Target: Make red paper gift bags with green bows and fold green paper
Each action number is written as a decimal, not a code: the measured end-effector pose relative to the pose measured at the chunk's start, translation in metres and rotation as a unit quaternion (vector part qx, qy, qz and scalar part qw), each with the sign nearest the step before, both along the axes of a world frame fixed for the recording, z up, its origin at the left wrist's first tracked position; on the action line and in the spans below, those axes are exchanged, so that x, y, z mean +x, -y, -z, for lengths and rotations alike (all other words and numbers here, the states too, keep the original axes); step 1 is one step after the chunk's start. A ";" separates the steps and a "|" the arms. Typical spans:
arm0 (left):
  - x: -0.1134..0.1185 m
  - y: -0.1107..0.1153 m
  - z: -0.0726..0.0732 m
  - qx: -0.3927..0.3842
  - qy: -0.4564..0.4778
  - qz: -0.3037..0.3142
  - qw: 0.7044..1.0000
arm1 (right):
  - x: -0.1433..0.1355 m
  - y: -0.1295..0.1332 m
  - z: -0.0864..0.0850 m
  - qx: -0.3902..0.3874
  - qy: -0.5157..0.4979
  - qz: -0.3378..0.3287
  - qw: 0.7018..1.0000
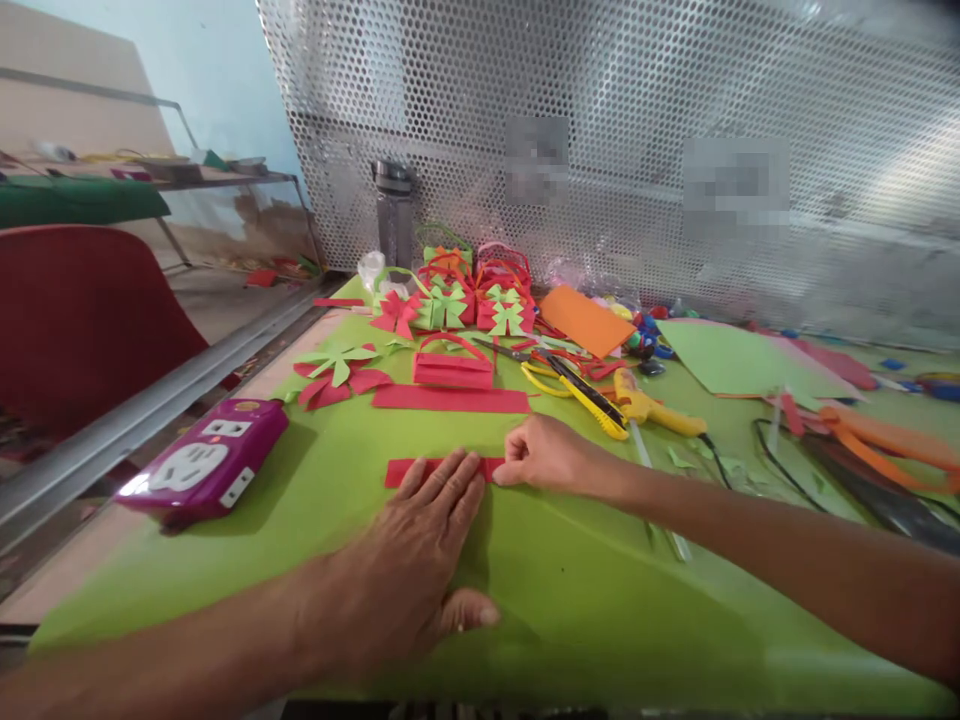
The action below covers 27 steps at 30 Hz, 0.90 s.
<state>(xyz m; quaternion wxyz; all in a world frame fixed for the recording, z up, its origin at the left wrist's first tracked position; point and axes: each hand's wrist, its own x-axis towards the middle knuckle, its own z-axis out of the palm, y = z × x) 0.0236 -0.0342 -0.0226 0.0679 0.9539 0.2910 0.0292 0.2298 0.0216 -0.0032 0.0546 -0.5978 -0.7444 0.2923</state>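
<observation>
On tbl (585,600), L hand (424,525) flat, R hand (541,452) curled on red strip (396,473); outlet box (259,440) L, glue gun (656,408) R.

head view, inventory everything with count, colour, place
short strip: 1, red, front centre
long strip: 1, red, beyond it
plain bag: 1, red, behind long strip
bow bags: several, red/green, back
loose cutouts: several, red/green, left centre
socket box: 1, purple, left
bottle: 1, grey, back
card: 1, orange, back
scissors: 1, yellow-handled, centre
cutter: 1, yellow/black, beside scissors
glue gun: 1, yellow, centre right
sheet: 1, green, back right
small items: many, mixed, back right
tool: 1, orange, right edge
chair: 1, red, left
rear table: 1, greyish, left
work table: 1, green, foreground
mesh panel: 1, silver, background
left hand: 1, bare, flat on short strip
right hand: 1, bare, curled at strip's end
</observation>
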 end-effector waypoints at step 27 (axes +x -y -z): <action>-0.009 -0.006 0.043 0.155 0.087 0.018 0.984 | 0.084 0.012 -0.004 -0.043 0.075 0.075 0.993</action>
